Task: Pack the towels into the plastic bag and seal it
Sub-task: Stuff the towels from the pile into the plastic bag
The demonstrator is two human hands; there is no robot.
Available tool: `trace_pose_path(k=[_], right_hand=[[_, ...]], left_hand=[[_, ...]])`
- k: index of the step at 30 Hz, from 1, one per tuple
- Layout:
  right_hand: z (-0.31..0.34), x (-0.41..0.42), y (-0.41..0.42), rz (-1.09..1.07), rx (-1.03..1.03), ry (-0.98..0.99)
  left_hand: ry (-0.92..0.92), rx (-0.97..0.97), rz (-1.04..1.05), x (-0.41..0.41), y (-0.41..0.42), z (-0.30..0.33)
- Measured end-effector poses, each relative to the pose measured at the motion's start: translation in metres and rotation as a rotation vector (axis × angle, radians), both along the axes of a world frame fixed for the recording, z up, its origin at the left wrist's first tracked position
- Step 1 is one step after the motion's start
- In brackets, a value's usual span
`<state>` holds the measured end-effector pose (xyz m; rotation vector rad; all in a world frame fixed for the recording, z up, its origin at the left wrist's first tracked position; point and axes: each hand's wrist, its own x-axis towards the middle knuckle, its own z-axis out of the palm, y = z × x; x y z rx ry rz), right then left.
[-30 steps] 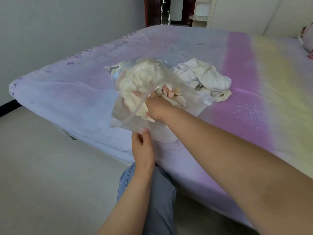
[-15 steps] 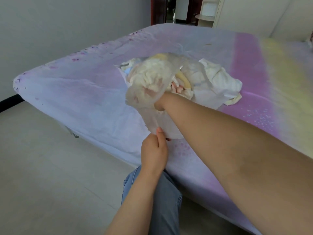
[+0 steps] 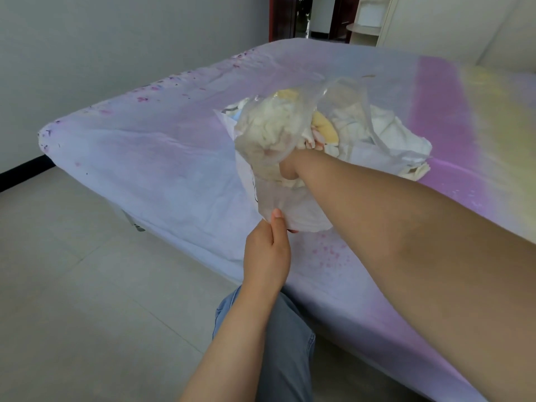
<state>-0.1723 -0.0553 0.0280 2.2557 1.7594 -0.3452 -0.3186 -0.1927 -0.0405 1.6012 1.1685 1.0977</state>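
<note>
A clear plastic bag (image 3: 269, 198) is held up over the bed. My left hand (image 3: 268, 253) pinches the bag's near lower edge between thumb and fingers. My right hand (image 3: 287, 169) is pushed deep inside the bag, closed on a cream towel (image 3: 272, 126) that bulges against the film. Most of that hand is hidden by bag and towel. Behind the bag, more towels lie in a heap: a yellow patterned one (image 3: 324, 130) and a white one (image 3: 388, 132).
The bed (image 3: 162, 158) has a lilac sheet with pink and yellow bands, its corner at the left. Tiled floor (image 3: 87, 285) fills the lower left. My knee in jeans (image 3: 287, 343) is below the hands. A doorway and shelf stand at the far end.
The right hand has pushed the cream towel deeper into the bag. The left hand has shifted its pinch along the bag's lower edge, and the bag now sits higher over the towel heap.
</note>
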Motion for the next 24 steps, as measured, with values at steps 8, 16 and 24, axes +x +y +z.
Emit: trace_pose_path(k=[8, 16, 24], right_hand=[[0.017, -0.002, -0.078, 0.053, 0.223, 0.184], [-0.040, 0.037, -0.218, -0.311, 1.450, 0.495], [-0.077, 0.105, -0.202, -0.504, 0.892, 1.179]], left_hand=[[-0.281, -0.310, -0.154, 0.015, -0.012, 0.001], [-0.603, -0.593, -0.145, 0.048, -0.018, -0.012], [-0.833, -0.791, -0.131, 0.100, -0.005, -0.002]])
